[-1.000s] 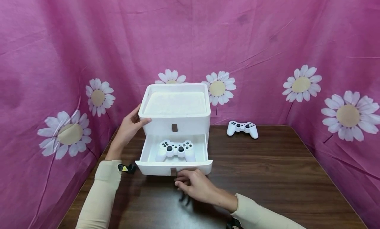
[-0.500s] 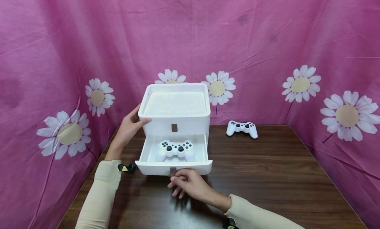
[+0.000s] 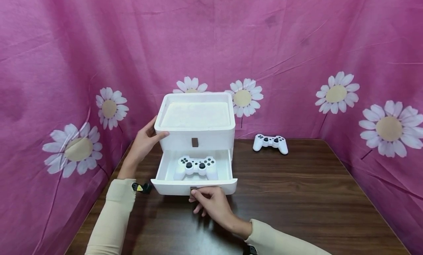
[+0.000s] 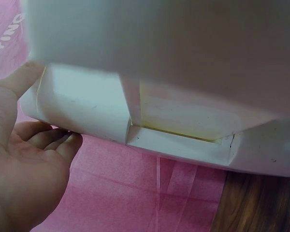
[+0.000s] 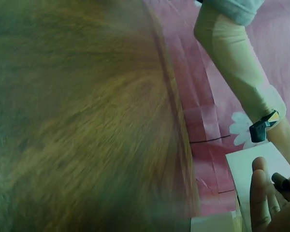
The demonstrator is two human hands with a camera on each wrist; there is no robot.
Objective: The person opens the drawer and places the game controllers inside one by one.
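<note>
A white two-drawer storage box [image 3: 213, 139] with a shallow tray top stands on the table. Its lower drawer [image 3: 173, 188] is pulled out, and a white game controller [image 3: 196, 167] lies inside. The upper drawer, with its brown tab [image 3: 195, 142], is in. My left hand [image 3: 141, 143] grips the box's left side, thumb at the front corner; the left wrist view shows the other fingers [image 4: 38, 135] bent along the side wall. At the lower drawer's front, my right hand [image 3: 214, 207] pinches the pull tab [image 5: 280, 181] between thumb and forefinger, the remaining fingers loose below.
A second white game controller [image 3: 270, 143] lies at the back of the brown wooden table [image 3: 297, 196], right of the box. Pink cloth [image 3: 281, 46] printed with daisies hangs behind and at both sides. Small cameras [image 3: 142, 188] sit on the wrists.
My right hand has shifted slightly left along the drawer front, and its thumb has come up onto the pull tab. The left hand, box and both controllers have stayed put.
</note>
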